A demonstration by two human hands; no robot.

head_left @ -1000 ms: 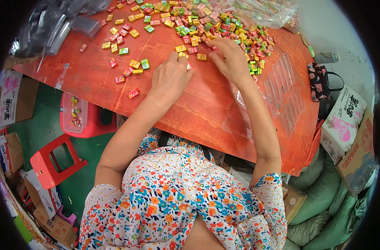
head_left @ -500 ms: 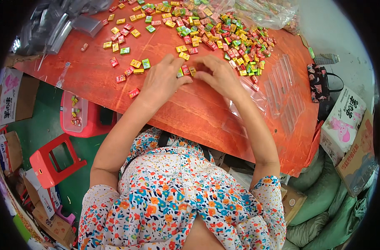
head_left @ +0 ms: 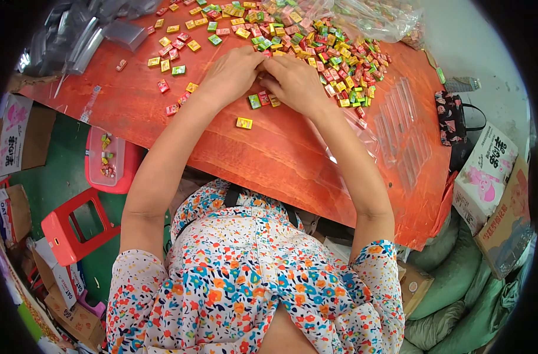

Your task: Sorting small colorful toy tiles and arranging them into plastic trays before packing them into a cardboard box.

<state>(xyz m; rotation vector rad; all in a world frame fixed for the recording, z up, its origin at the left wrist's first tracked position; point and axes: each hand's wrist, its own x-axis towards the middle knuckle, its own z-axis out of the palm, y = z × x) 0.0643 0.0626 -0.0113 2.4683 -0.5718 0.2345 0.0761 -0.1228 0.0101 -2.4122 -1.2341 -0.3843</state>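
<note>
Both hands meet over the red tabletop, at the near side of a heap of small candy-sized boxes [head_left: 334, 59] in red, yellow and green. My left hand [head_left: 236, 72] has its fingers curled inward, tips beside those of the right. My right hand [head_left: 293, 81] is also curled, thumb bent below its fingers. Whatever lies between the fingertips is hidden. Just below them stands a short row of a green box [head_left: 254, 101], a red box [head_left: 263, 98] and a yellow box [head_left: 274, 100]. Nearer to me a single yellow box [head_left: 244, 123] lies apart.
Clear plastic trays [head_left: 401, 130] lie at the right of the table [head_left: 221, 153]. Clear plastic packaging [head_left: 74, 41] is piled far left, and a plastic bag [head_left: 378, 20] sits behind the heap. A red stool [head_left: 80, 227] and a tub [head_left: 106, 156] with a few boxes stand left.
Both hands have moved away from me, off the short row, and drawn together at the heap's near edge. A lone yellow box now shows nearer to me, where the left hand and wrist were.
</note>
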